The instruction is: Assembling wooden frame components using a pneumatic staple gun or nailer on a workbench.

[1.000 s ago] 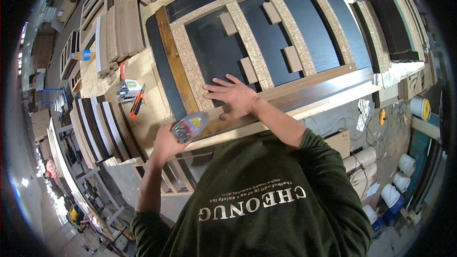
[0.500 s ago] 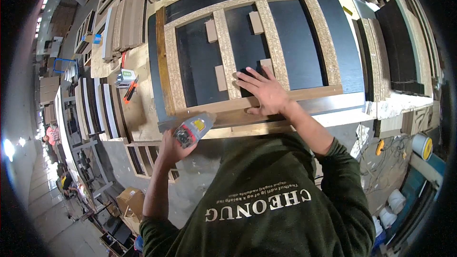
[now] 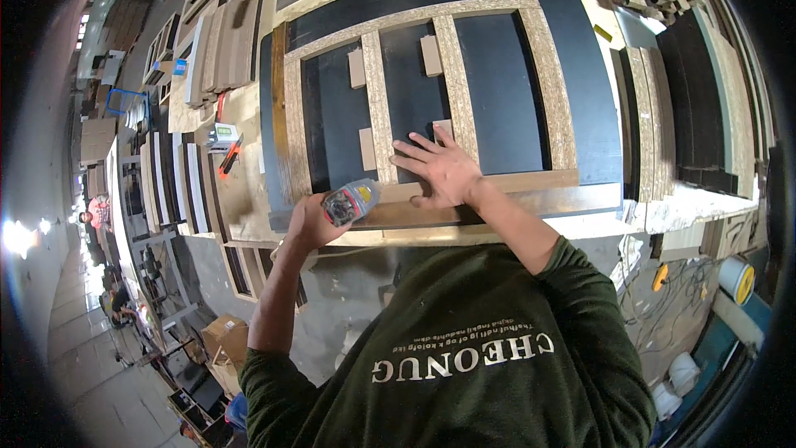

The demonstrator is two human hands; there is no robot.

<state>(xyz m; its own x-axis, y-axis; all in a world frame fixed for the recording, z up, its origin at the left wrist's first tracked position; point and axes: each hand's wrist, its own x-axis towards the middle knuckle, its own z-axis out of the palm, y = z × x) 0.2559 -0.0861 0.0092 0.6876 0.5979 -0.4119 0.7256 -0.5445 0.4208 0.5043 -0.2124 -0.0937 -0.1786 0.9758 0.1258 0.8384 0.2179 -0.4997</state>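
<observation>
My left hand (image 3: 310, 222) is wrapped round what looks like a nail gun (image 3: 351, 202), grey with a black-and-red end and a yellow label. It is over the near left part of a particleboard frame (image 3: 381, 108). The frame lies on a dark panel (image 3: 497, 41). My right hand (image 3: 442, 168) rests with fingers spread over the frame's near strip and a middle bar, holding nothing. Its fingertips reach a small wooden block (image 3: 443, 128). More small blocks (image 3: 356, 68) sit against the bars. The tool's tip and whatever it touches cannot be made out.
Left of the panel lie an orange-and-black utility knife (image 3: 230, 158) and a small white-and-green box (image 3: 222, 137). Stacked boards (image 3: 232, 50) stand at the far left, with more stacks (image 3: 651, 124) at the right. A white bucket (image 3: 735, 279) stands on the floor.
My left hand has brought the tool up from the panel's near edge onto the frame's near side. My right hand stays spread on the frame. The whole view has shifted slightly.
</observation>
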